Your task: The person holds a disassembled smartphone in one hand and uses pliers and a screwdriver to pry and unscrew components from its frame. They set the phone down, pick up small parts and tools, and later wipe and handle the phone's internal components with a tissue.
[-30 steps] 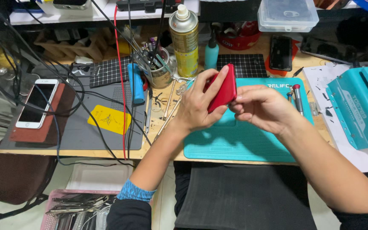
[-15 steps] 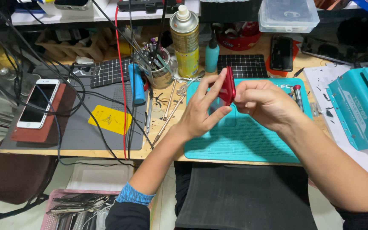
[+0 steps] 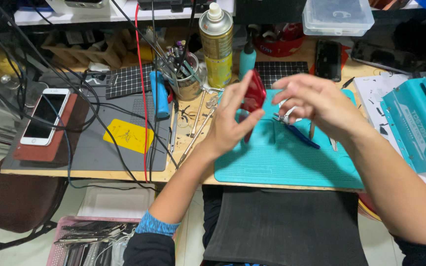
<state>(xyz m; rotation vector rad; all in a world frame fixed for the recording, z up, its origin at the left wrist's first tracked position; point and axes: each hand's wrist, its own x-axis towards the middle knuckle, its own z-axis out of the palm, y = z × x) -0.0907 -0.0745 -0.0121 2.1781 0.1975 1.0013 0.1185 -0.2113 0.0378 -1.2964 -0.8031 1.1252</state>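
Holding a red phone [image 3: 253, 93] up on edge above the teal mat [image 3: 282, 157], the left hand [image 3: 230, 120] pinches it between thumb and fingers, the thumb pressed to its near face and the fingers standing along its far edge. Just to the right, the right hand [image 3: 321, 106] hovers with its fingers loosely spread and curled, holding nothing and not touching the phone. Under both hands the mat covers the right part of a wooden counter [image 3: 183, 170], and small pliers with blue handles [image 3: 297, 130] lie on it below the right hand. Left of the mat, thin metal tools [image 3: 195, 128] lie scattered on the bare wood. Farther left a grey work mat [image 3: 99, 143] carries a yellow sticky patch [image 3: 129, 135], and a white phone [image 3: 45, 116] rests face up on a brown block [image 3: 50, 148] at the counter's left end. Black cables and one red wire [image 3: 141, 98] trail across this side. At the back stand a yellow spray can [image 3: 217, 47], a teal squeeze bottle [image 3: 247, 56] and a cup of tools [image 3: 186, 79]; a clear plastic box [image 3: 338, 17] sits beyond them, and a dark phone [image 3: 328, 59] lies near it. A teal machine [image 3: 415, 123] fills the right edge. Below the counter are a dark lap cloth [image 3: 282, 226], a brown stool [image 3: 16, 202] and a pink tray of tools [image 3: 85, 236] on the floor.
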